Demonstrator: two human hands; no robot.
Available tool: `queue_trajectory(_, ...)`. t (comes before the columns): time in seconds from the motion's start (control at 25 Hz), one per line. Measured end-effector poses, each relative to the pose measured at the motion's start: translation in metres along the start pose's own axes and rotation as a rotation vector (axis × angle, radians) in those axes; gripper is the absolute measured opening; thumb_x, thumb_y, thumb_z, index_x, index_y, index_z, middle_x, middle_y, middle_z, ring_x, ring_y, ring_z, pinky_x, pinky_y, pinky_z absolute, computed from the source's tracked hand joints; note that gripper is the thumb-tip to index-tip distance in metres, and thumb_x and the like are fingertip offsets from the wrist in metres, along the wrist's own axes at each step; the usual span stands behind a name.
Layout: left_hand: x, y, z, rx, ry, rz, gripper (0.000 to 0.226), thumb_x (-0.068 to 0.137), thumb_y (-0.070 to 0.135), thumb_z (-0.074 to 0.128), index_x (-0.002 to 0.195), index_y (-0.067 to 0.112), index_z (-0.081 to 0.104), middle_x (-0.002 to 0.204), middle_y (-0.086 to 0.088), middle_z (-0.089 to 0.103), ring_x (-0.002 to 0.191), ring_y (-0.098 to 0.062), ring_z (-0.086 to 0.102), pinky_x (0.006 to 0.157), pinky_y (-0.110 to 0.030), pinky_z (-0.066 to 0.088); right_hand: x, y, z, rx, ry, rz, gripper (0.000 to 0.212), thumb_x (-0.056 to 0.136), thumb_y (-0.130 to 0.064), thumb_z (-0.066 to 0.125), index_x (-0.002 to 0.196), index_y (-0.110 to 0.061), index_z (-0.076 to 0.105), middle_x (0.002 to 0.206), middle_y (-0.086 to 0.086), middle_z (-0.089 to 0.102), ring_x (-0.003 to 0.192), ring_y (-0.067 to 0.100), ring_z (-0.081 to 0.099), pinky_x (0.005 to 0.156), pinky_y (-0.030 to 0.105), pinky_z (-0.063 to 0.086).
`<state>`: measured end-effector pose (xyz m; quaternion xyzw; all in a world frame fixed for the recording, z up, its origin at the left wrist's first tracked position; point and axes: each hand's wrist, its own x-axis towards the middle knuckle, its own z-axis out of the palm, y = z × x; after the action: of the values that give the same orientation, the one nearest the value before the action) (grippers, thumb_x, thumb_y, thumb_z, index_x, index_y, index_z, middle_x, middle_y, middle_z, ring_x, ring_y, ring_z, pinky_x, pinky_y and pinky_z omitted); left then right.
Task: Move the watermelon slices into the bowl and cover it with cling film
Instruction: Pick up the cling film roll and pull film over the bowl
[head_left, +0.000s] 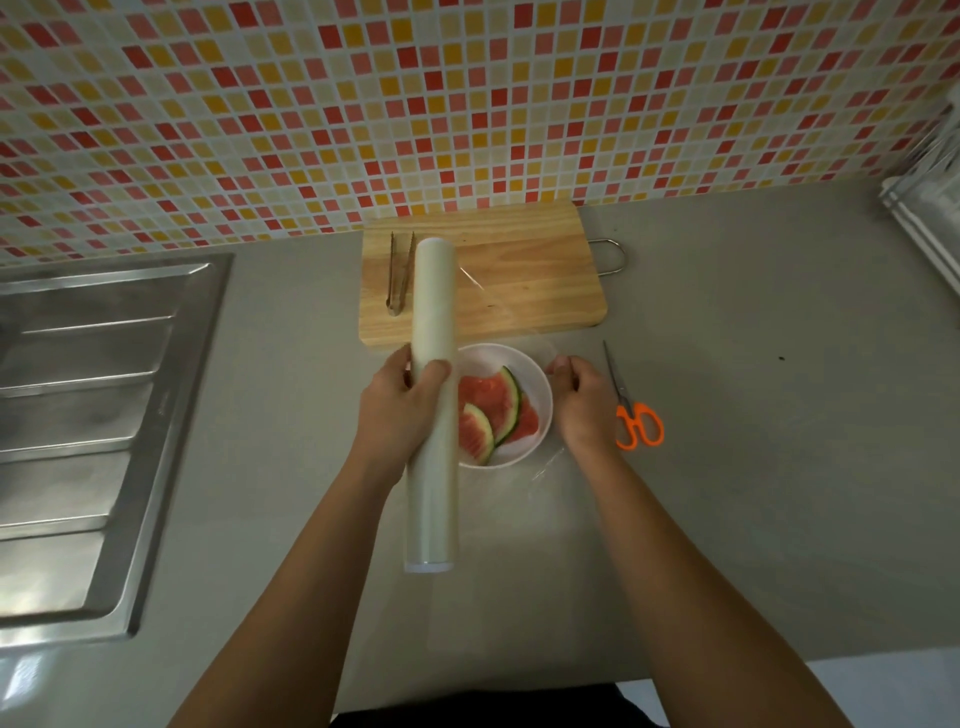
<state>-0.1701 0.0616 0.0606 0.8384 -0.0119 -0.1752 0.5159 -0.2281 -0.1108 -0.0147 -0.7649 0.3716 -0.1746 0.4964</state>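
Stretching cling film (511, 317) from the roll (434, 312) gripped in the left hand (400, 410), the right hand (582, 400) is pinching its edge over the white bowl (540, 384) holding watermelon slices (493, 410) (all moved, seemingly); cutting with the scissors (631, 410) is coming next.

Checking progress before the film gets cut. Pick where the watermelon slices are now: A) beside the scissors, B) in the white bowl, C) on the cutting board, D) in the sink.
B: the watermelon slices lie inside the white bowl, and the cutting board holds only the tongs.
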Motion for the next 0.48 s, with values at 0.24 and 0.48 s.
queue_trajectory(0.24,0.003,-0.003,-0.013,-0.154,-0.103,-0.091,0.062,0.075,0.053,0.064,0.124,0.037,0.030,0.099,-0.006,0.062,0.066,-0.016,0.070,0.051,-0.030,0.054,-0.001,0.001,0.002,-0.039,0.017,-0.036,0.028,0.095,-0.019,0.042,0.086,-0.003,0.063,0.074,0.007,0.061,0.068,0.019,0.051,0.053,0.025,0.023)
queue_trajectory(0.48,0.010,-0.008,-0.017,-0.115,-0.040,-0.079,0.044,0.075,0.036,0.071,0.110,0.018,0.052,0.096,-0.004,0.063,0.072,-0.014,0.067,0.056,-0.030,0.054,0.002,0.004,0.000,-0.074,0.043,-0.036,0.030,0.097,-0.019,0.040,0.092,-0.002,0.065,0.086,0.013,0.067,0.080,0.027,0.058,0.055,0.022,0.023)
